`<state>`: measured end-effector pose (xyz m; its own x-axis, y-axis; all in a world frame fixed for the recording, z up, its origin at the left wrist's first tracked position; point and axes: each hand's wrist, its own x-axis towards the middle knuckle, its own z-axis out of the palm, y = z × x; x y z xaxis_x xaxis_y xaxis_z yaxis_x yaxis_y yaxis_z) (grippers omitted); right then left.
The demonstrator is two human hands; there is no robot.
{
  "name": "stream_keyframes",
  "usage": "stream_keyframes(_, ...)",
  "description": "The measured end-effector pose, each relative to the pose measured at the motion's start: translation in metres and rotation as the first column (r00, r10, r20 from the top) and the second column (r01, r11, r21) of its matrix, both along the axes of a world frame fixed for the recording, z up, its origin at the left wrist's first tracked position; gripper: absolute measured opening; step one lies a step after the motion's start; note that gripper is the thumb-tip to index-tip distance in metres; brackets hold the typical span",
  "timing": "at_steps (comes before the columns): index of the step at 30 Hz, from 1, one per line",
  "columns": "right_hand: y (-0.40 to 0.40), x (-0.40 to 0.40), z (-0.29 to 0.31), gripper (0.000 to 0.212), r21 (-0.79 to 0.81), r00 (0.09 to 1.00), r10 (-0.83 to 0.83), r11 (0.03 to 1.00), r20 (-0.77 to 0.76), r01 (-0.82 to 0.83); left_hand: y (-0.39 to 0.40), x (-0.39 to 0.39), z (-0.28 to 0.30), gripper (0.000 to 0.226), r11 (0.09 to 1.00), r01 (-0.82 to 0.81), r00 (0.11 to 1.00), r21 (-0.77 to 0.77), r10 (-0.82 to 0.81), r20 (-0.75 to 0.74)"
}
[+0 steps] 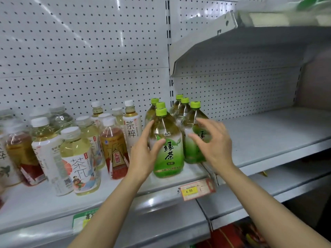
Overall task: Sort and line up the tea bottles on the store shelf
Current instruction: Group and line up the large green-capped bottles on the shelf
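Several green-capped green tea bottles stand in two short rows on the shelf [179, 183]. The front left bottle [169, 151] shows its green label; the front right bottle [194, 145] stands beside it, turned a little. My left hand [143, 154] rests against the left side of the front left bottle, thumb on the label and index finger straight along its shoulder. My right hand [215, 144] hovers in front of the front right bottle with its fingers spread and lightly bent, holding nothing.
Left of the green bottles, several white-capped tea bottles [80, 158] in mixed kinds stand unevenly, among them a red-labelled one [116, 151]. A price tag [197, 189] hangs on the shelf edge. A grey shelf board [268, 133] runs right, under an upper shelf [250, 42].
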<state>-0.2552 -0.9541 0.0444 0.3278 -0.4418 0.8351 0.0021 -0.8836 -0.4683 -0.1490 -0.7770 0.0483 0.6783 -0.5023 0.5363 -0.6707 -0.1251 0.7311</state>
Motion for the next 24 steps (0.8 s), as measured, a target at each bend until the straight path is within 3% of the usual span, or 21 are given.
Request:
stream_keyframes(3, -0.042, 0.002, 0.011, 0.106, 0.246, 0.975, 0.097, 0.968, -0.202, -0.045, -0.002, 0.007, -0.007, 0.110, 0.997, 0.061, 0.992, 0.045, -0.055, -0.118)
stream_keyframes(6, -0.061, 0.009, 0.009, 0.127, 0.508, 0.908, 0.360, 0.835, -0.214, -0.212, -0.007, 0.015, -0.010, 0.132, 0.988, 0.125, 0.962, 0.087, -0.099, -0.255)
stream_keyframes(10, -0.068, 0.020, -0.004, 0.110, 0.617, 0.864, 0.486, 0.722, -0.131, -0.312, -0.017, 0.027, -0.018, 0.132, 0.981, 0.190, 0.918, 0.031, -0.166, -0.361)
stream_keyframes(15, -0.087, 0.009, -0.002, 0.079, 0.582, 0.840, 0.531, 0.719, -0.110, -0.378, -0.022, 0.030, -0.022, 0.125, 0.977, 0.213, 0.909, -0.012, -0.203, -0.365)
stream_keyframes(24, -0.088, 0.008, -0.010, 0.093, 0.600, 0.780, 0.620, 0.659, -0.091, -0.453, -0.027, 0.033, -0.029, 0.125, 0.987, 0.159, 0.945, 0.003, -0.151, -0.290)
